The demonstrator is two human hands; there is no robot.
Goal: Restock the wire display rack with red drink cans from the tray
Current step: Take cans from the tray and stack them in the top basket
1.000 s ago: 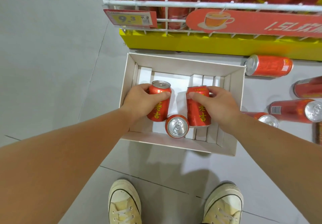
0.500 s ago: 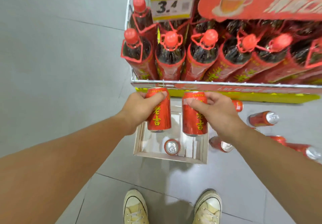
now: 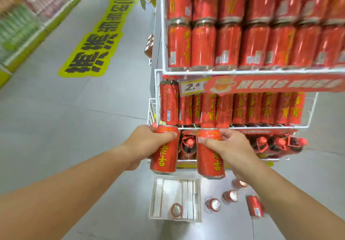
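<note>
Red can (image 3: 164, 157) lettered 吉 gripped in left hand (image 3: 147, 142) — its twin (image 3: 209, 159) in right hand (image 3: 229, 146).

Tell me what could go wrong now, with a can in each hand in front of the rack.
The left hand grips one can, the right hand another can, so neither is free to steady the tightly packed rack; pushing one in may topple neighbours. Loose cans lie on the floor beside the tray, easy to kick or trip on.
</note>
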